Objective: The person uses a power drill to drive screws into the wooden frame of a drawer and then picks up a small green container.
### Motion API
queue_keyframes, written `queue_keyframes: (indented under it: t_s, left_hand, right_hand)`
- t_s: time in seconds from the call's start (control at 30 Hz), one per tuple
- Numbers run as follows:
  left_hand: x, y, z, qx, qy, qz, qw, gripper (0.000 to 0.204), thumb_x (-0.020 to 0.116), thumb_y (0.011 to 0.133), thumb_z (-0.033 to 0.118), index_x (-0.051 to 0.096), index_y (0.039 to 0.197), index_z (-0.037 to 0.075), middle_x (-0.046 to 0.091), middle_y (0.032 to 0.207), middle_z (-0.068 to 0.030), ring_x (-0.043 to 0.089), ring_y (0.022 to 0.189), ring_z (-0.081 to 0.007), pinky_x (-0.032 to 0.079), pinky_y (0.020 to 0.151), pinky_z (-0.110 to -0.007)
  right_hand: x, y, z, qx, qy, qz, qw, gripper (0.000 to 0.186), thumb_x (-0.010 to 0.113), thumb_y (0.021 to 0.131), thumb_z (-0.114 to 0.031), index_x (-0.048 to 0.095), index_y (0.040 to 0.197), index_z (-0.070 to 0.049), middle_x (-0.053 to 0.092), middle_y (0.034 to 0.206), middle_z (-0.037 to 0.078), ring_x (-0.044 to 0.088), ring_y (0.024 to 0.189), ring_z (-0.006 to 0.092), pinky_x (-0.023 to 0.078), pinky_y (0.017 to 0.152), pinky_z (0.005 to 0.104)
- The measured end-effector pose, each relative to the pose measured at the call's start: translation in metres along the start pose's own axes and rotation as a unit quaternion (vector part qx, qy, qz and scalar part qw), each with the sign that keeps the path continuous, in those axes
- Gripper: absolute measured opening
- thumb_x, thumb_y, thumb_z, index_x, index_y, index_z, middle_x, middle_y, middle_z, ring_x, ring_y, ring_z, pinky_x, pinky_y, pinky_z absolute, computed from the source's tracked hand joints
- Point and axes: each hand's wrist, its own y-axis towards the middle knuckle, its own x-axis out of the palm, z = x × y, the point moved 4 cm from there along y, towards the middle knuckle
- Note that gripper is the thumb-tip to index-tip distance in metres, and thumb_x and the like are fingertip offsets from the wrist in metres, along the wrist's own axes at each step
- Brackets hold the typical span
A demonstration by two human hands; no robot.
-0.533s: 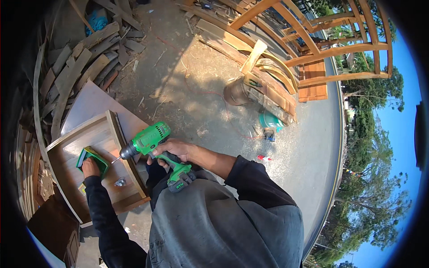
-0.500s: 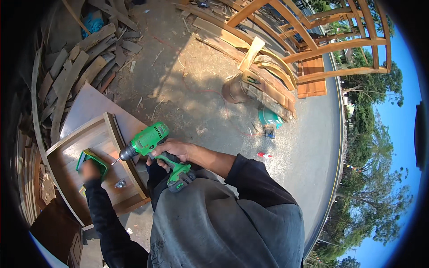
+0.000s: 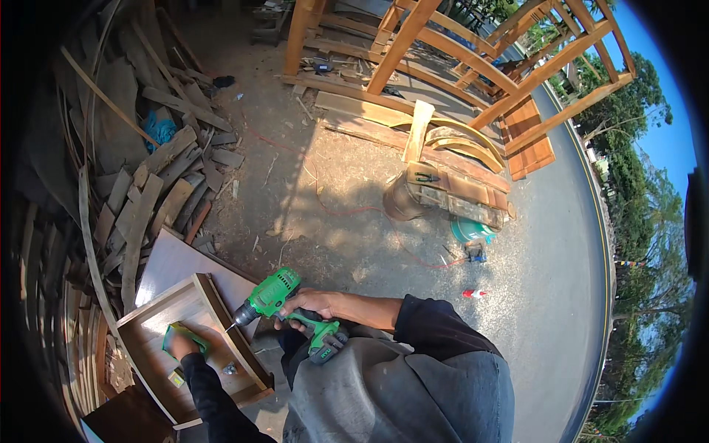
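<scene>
My right hand [image 3: 312, 301] is wrapped round the handle of a green cordless drill [image 3: 272, 291]. Its bit points down-left, close to the side wall of a shallow wooden drawer [image 3: 252, 363]. Inside that drawer, my left hand [image 3: 179, 344] reaches into a small green box [image 3: 196, 339]; motion blur and the box hide its fingers. A small yellow-and-white packet [image 3: 176, 379] lies beside my left sleeve. Some small shiny metal pieces [image 3: 230, 368] rest on the drawer's bottom, nearer the drill side.
Beneath the drawer's far side is a smooth brown board [image 3: 171, 260]. Scrap wood [image 3: 140, 221] is heaped at left. Planks [image 3: 458, 193] lie across a bucket [image 3: 405, 198] and a teal tub [image 3: 468, 230]. An orange cord [image 3: 347, 212] crosses the ground. A wooden frame [image 3: 473, 63] stands at far right.
The view has shifted, so the drawer, drill and hands appear lower and further right. My left hand stays at the green box; my right hand keeps holding the drill.
</scene>
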Motion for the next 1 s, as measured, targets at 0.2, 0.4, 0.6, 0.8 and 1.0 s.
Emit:
queue_keyframes:
  t_s: [0.2,0.4,0.6,0.8,1.0]
  left_hand:
    - [-0.023,-0.003,0.010,-0.036,-0.014,0.055,0.998,0.023,0.046,0.096,0.016,0.065,0.095,0.003,0.066,0.092,-0.0205,0.066,0.084,-0.0347,0.053,0.075,-0.044]
    - [-0.024,-0.011,0.007,-0.028,-0.069,0.066,0.995,0.024,0.044,0.096,0.015,0.064,0.092,0.001,0.064,0.085,-0.0210,0.065,0.075,-0.0375,0.052,0.070,-0.047]
    - [-0.053,-0.051,-0.014,-0.113,-0.230,0.114,0.960,0.023,0.048,0.091,0.016,0.061,0.094,-0.003,0.061,0.091,-0.0264,0.058,0.098,-0.0431,0.046,0.083,-0.050]
    - [-0.145,-0.143,0.009,-0.214,-0.384,0.242,0.865,0.014,0.060,0.080,0.010,0.064,0.076,-0.003,0.064,0.065,-0.0151,0.061,0.058,-0.0297,0.048,0.058,-0.040]
    - [-0.174,-0.197,0.059,-0.386,-0.781,0.208,0.445,0.025,0.059,0.086,0.002,0.062,0.109,-0.007,0.058,0.073,-0.0024,0.049,0.054,-0.0084,0.039,0.048,-0.022]
  right_hand:
    - [-0.032,-0.005,-0.013,0.004,-0.013,-0.004,1.000,0.040,0.068,0.087,-0.022,0.058,0.123,-0.004,0.070,0.103,0.013,0.061,0.061,0.0113,0.054,0.053,0.0277]
    - [-0.047,-0.019,-0.026,0.016,-0.041,0.008,0.999,0.040,0.068,0.088,-0.022,0.058,0.122,-0.004,0.070,0.104,0.012,0.062,0.062,0.0116,0.056,0.055,0.0282]
    - [-0.051,-0.009,-0.051,0.019,-0.058,-0.045,0.997,0.038,0.068,0.087,-0.022,0.060,0.119,-0.003,0.071,0.102,0.012,0.062,0.062,0.0116,0.056,0.056,0.0287]
    - [-0.001,0.047,-0.080,0.061,-0.118,-0.133,0.982,0.035,0.067,0.087,-0.020,0.060,0.115,0.000,0.070,0.101,0.014,0.063,0.064,0.0124,0.057,0.055,0.0279]
    - [0.053,0.095,-0.064,0.180,-0.116,-0.197,0.957,0.042,0.064,0.087,-0.014,0.053,0.123,0.005,0.067,0.104,0.018,0.064,0.067,0.0134,0.057,0.060,0.0279]
